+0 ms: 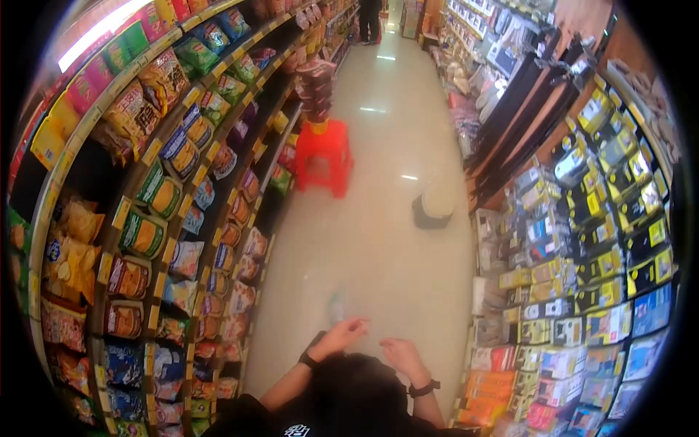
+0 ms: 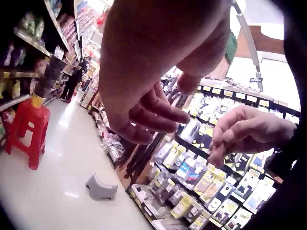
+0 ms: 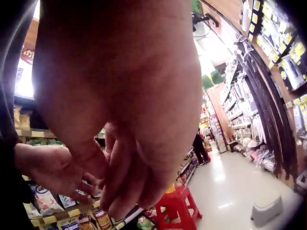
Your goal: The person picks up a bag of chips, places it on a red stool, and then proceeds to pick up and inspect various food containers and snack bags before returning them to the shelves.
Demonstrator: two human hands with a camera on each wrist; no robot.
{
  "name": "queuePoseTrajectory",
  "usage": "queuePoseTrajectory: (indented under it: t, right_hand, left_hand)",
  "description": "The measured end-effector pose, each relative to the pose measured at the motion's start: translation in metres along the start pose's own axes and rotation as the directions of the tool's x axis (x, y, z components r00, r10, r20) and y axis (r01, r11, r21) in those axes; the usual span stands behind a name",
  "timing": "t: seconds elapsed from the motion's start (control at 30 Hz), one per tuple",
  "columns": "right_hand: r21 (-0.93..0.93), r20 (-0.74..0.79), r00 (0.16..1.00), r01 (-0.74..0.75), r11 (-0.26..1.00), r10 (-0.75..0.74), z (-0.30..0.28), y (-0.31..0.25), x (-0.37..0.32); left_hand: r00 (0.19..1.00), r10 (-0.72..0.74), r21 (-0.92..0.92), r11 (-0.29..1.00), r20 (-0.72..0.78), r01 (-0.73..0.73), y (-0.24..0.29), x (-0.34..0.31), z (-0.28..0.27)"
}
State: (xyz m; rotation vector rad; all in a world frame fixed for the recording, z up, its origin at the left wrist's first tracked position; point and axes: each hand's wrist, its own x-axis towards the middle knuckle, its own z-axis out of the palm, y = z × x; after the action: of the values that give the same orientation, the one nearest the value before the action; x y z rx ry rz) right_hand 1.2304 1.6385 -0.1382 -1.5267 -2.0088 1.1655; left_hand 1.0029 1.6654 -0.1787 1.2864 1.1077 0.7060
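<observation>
My left hand [image 1: 339, 341] hangs over the floor in front of my body, a dark band at its wrist. Its fingers are loosely bent with nothing held between them, as the left wrist view also shows. A short gap separates it from my right hand [image 1: 404, 358], which has a dark band too. In the left wrist view the fingers of the right hand [image 2: 249, 130] curl loosely toward the thumb, and no object shows in them. From the right wrist camera, the two hands overlap, so part of the left hand [image 3: 55, 170] is hidden.
Shelves of bagged snacks [image 1: 149, 189] line the left side. Packaged goods [image 1: 561, 291] and long dark strips [image 1: 520, 109] hang on the right. Ahead on the aisle floor [image 1: 364, 255] stand a red stool [image 1: 324, 156] bearing stacked dark items and a low grey-white stool [image 1: 433, 209]. A person [image 1: 369, 22] stands far off.
</observation>
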Motion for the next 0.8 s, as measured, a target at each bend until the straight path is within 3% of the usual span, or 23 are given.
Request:
queuePoseTrajectory:
  t: [0.07, 0.17, 0.2, 0.33, 0.43, 0.67, 0.8]
  right_hand:
    - [0.023, 0.004, 1.000, -0.020, 1.000, 0.020, -0.009, -0.006, 0.041]
    - [-0.149, 0.047, 0.999, 0.003, 0.989, 0.004, -0.016, -0.018, 0.104]
    - [-0.092, 0.016, 0.995, 0.100, 0.991, -0.099, -0.022, -0.024, 0.122]
    - [-0.032, -0.022, 0.989, 0.146, 0.989, -0.147, -0.040, -0.043, 0.178]
    - [0.016, -0.060, 0.991, 0.119, 0.993, -0.118, -0.054, -0.032, 0.208]
    - [0.010, -0.094, 0.994, -0.057, 0.998, 0.058, -0.103, 0.023, 0.283]
    - [-0.018, -0.073, 0.994, -0.085, 0.996, 0.084, -0.147, 0.042, 0.339]
  left_hand:
    - [1.000, -0.011, -0.029, 1.000, -0.025, 0.010, 0.020, 0.033, -0.029]
    - [0.984, 0.119, 0.102, 0.989, -0.131, -0.106, 0.015, 0.074, -0.067]
    - [0.984, 0.077, 0.095, 0.993, -0.162, -0.062, 0.015, 0.083, -0.077]
    - [0.988, 0.015, -0.042, 0.999, -0.156, -0.022, 0.028, 0.119, -0.117]
    - [0.979, 0.018, 0.051, 0.999, -0.201, -0.008, 0.040, 0.144, -0.133]
    - [0.986, -0.098, -0.009, 0.995, -0.138, 0.098, 0.048, 0.242, -0.150]
    - [0.994, -0.032, 0.063, 0.997, -0.108, 0.039, 0.074, 0.317, -0.162]
